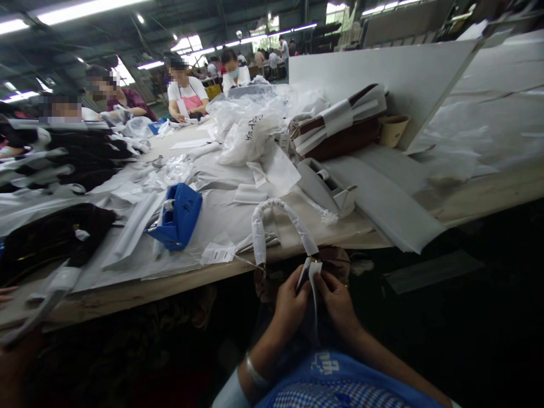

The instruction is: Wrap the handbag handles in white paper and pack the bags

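Where one worktable ends before me, one brown handbag sits at its near edge, partly hidden by my hands. One arched handle, wrapped in white, rises from it. Two tape dispensers are on the table: one grey dispenser beyond the handle, one blue dispenser to the left. My left hand and right hand, fingers nearly closed, pinch white strip material; whether one piece or two, I cannot tell. One printed tag lies left of the handle.
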### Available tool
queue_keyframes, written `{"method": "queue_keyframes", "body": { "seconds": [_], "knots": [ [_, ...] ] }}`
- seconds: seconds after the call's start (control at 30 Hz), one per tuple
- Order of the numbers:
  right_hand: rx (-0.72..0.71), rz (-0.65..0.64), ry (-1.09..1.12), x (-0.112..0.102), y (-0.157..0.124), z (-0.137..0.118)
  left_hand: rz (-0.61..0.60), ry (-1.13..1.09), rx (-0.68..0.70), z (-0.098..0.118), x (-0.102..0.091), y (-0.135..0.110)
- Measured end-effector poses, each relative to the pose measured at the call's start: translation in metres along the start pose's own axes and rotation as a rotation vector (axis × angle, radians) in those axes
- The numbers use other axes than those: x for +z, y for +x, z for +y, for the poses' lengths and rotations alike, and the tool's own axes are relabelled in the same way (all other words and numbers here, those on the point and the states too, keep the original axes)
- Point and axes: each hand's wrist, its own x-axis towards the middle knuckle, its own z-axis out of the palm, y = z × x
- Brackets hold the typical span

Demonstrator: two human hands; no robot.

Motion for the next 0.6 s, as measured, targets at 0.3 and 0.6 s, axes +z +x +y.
{"method": "queue_keyframes", "body": {
  "seconds": [0.3, 0.6],
  "knots": [
    [-0.127, 0.068, -0.027, 0.016, 0.009, 0.022, 0.173, 0.319, 0.029, -0.019, 0.009, -0.007],
    [-0.125, -0.08, -0.247, 0.0, 0.017, -0.01, -0.227, 0.481, 0.12, -0.003, -0.042, 0.013]
  ]
}}
